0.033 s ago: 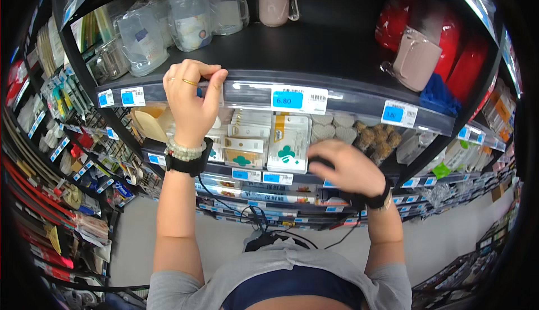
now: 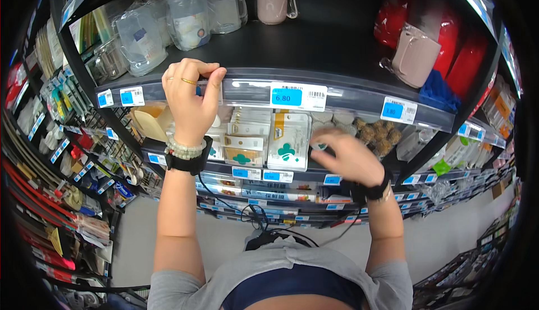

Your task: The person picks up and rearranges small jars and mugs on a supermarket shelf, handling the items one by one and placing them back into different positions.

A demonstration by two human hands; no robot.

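Note:
My left hand (image 2: 192,94), with a gold ring, is bent over the upper shelf's front edge (image 2: 241,81), its fingers closed on the rim. Below that edge, my right hand (image 2: 351,155) reaches in at the lower shelf, blurred by motion. Its thumb points left beside a clear flat pack with a green clover mark (image 2: 288,141). Behind the fingers lie pale grey ribbed rolls (image 2: 342,121) and brown mesh balls (image 2: 377,136). Whether the right hand holds anything is hidden by blur. More clover-marked packs (image 2: 246,148) stand left of the clear one.
On the upper shelf are wrapped clear plastic jugs (image 2: 188,21), a pink mug (image 2: 273,7), a wrapped pink mug (image 2: 415,57) and red wrapped items (image 2: 449,40). Boxed rolls (image 2: 275,189) lie lower down. Dark cables (image 2: 255,214) hang before my body. Stocked racks (image 2: 67,141) flank both sides.
My right hand has shifted slightly to the right and its fingers have moved up a little at the lower shelf. My left hand stays on the shelf edge.

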